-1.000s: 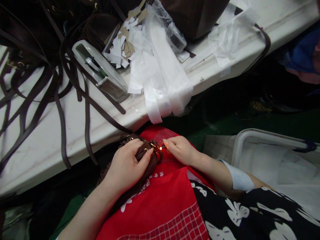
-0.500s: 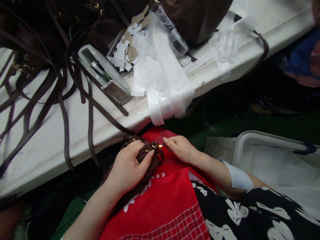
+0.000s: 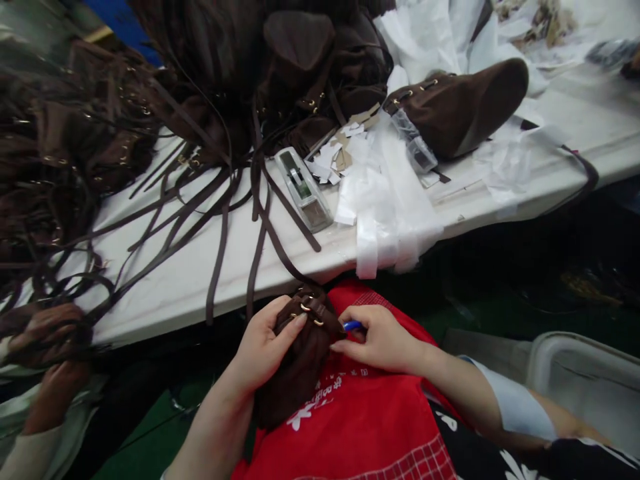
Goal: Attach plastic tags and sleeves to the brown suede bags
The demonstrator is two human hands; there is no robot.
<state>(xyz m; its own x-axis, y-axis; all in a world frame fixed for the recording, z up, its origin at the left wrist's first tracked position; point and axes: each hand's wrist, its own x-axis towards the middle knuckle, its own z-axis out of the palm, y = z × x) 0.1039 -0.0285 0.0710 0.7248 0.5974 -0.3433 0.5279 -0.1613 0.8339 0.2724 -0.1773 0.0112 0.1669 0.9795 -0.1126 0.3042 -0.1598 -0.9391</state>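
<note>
A dark brown drawstring bag (image 3: pixel 295 373) with gold rings rests against the red apron (image 3: pixel 360 413) at my lap. My left hand (image 3: pixel 267 343) is closed on its gathered top, thumb over the fabric beside the rings. Close to the right side of that top, my right hand (image 3: pixel 380 337) is closed around a small blue lighter (image 3: pixel 353 325), mostly hidden by the fingers. No flame shows at it. A long brown strap (image 3: pixel 280 250) runs from the bag up onto the table.
On the white table (image 3: pixel 170 280) lie more brown bags (image 3: pixel 295 60), loose straps, a tape dispenser (image 3: pixel 305 190), paper scraps (image 3: pixel 340 153) and clear plastic strips (image 3: pixel 385 200). A co-worker's hands (image 3: pixel 55 333) hold straps at left. A pale bin (image 3: pixel 585 373) stands at right.
The view has swung left, bringing the co-worker's hands into sight. A small flame by my right hand is gone, and the blue lighter now shows. My left hand still holds the bag.
</note>
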